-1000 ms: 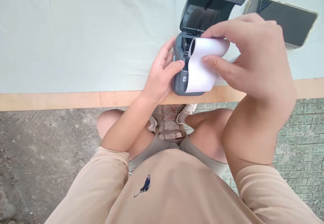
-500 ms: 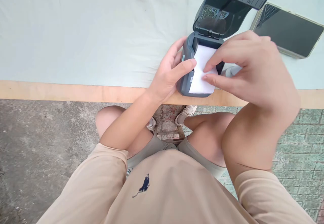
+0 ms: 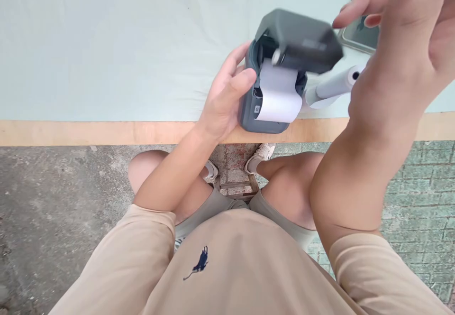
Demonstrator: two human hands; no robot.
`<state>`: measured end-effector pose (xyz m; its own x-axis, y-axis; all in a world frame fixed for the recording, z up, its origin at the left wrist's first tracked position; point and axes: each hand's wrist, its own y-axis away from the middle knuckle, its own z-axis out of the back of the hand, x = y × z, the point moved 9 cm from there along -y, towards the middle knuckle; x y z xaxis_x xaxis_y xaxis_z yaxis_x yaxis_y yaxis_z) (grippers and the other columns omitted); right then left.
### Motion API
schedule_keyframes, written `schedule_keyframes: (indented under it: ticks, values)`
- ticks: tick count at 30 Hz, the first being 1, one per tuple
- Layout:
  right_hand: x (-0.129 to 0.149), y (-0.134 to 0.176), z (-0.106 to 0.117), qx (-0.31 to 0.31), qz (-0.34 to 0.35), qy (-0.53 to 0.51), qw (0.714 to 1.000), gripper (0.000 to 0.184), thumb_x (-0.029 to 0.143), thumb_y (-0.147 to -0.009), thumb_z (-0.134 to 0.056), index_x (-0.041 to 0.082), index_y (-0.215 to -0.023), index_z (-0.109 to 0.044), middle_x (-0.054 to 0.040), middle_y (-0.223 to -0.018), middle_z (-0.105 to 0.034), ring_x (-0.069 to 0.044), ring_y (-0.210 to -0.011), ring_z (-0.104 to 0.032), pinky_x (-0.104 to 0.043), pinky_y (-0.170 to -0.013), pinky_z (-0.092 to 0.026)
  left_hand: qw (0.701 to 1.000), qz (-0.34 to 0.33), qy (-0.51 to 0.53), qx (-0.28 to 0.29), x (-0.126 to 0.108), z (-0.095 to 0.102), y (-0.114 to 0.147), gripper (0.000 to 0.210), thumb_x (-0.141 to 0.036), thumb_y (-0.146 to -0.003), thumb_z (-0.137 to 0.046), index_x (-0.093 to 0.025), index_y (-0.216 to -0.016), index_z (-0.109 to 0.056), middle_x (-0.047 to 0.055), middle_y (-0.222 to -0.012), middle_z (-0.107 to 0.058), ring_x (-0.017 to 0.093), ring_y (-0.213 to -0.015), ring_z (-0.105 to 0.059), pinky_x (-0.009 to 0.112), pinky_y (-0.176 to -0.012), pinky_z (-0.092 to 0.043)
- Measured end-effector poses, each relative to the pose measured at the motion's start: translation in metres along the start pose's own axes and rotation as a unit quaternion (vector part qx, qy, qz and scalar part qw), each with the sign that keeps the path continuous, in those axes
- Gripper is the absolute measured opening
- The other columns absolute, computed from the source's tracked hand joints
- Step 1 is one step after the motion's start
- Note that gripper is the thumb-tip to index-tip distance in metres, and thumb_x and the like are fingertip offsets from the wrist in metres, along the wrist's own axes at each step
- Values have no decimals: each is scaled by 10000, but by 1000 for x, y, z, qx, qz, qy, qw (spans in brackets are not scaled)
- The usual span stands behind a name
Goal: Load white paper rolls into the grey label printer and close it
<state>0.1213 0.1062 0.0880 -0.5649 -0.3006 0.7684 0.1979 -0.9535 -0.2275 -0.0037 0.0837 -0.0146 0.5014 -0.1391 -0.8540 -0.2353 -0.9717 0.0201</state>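
Lid (image 3: 298, 37) now swung partway down, so printer (image 3: 265, 126) part-closed w/ paper (image 3: 279, 105) out front. My L hand (image 3: 223, 99) grips printer at table edge (image 3: 88, 132); R hand (image 3: 398, 54) off paper, fingers loosely open, nr lid.

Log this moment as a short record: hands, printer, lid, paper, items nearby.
Left hand: grips the printer by its left side
Right hand: raised beside the lid, contact unclear
Lid: partly open, tilted over the printer
Paper: white, running from inside toward the front
Nearby: white roll right of the printer; phone partly behind the right hand
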Motion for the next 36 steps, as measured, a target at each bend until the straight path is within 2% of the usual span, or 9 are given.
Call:
schedule_keyframes:
  ticks: [2,3,6,9,13,19,24,32,36]
  values:
    - [8,1,17,-83,42,30,995,383,414,-910,-408,166,-1164,-553,-63,-1117,-537,-159,-919,-589,-300,-814,-454,1000,-3,-21,0,-2,-1,1,431,-462,-784,-529,-288,-1174,-471,-9,-1064,-617,226,-1153,-595,329,-928,-510]
    - [12,1,15,-62,60,53,995,339,363,-875,-489,159,-1127,-584,-57,-1073,-570,-157,-911,-601,-293,-814,-461,999,-1,-33,-6,-2,-1,1,473,-464,-755,-586,-294,-1179,-466,-5,-1083,-619,234,-1163,-588,335,-935,-510]
    - [3,3,-15,151,36,143,978,468,390,-780,-608,244,-1217,-529,-22,-1197,-564,-212,-1061,-574,-377,-945,-442,998,1,-57,-35,-3,2,2,635,-519,-653,-707,-289,-1193,-465,19,-1130,-615,268,-1195,-567,362,-938,-519]
    - [-14,8,-20,220,-40,205,953,649,560,-677,-672,338,-1255,-479,-1,-1248,-551,-285,-1097,-551,-554,-1028,-333,996,-3,-69,-51,-2,3,2,691,-575,-615,-719,-285,-1197,-484,19,-1126,-613,278,-1207,-560,359,-927,-520]
    - [-12,7,-20,203,-63,240,947,638,512,-665,-721,392,-1234,-461,-14,-1174,-576,-332,-1219,-466,-691,-1066,-129,995,-19,-89,-48,-2,4,1,645,-589,-626,-705,-315,-1174,-504,-5,-1100,-618,256,-1196,-567,348,-956,-508]
    - [-17,10,-21,222,-98,266,933,608,526,-684,-697,331,-1219,-483,-33,-1089,-598,-326,-1117,-518,-681,-1081,-131,999,-18,-40,-11,-1,1,0,507,-446,-708,-662,-289,-1167,-515,-3,-1143,-612,256,-1218,-540,347,-997,-481]
    - [-11,13,-13,234,-59,253,937,518,548,-766,-576,339,-1233,-489,0,-1224,-564,-284,-1023,-538,-596,-1026,-256,997,52,46,21,10,1,-3,449,-360,-703,-585,-280,-1144,-557,10,-1016,-678,294,-1114,-583,372,-898,-517]
    - [-5,14,-23,265,-21,231,936,696,451,-628,-728,349,-1259,-452,4,-1217,-550,-264,-1017,-553,-467,-895,-436,999,40,9,17,10,5,-2,454,-250,-754,-504,-297,-1205,-517,-45,-1082,-644,225,-1107,-620,405,-977,-494]
    - [18,7,-9,130,21,127,983,428,451,-782,-590,315,-1186,-544,32,-1225,-527,-262,-1194,-473,-389,-967,-404,998,55,40,4,14,10,-6,452,-373,-738,-571,-327,-1185,-523,-55,-1195,-626,278,-1222,-529,391,-1001,-485]
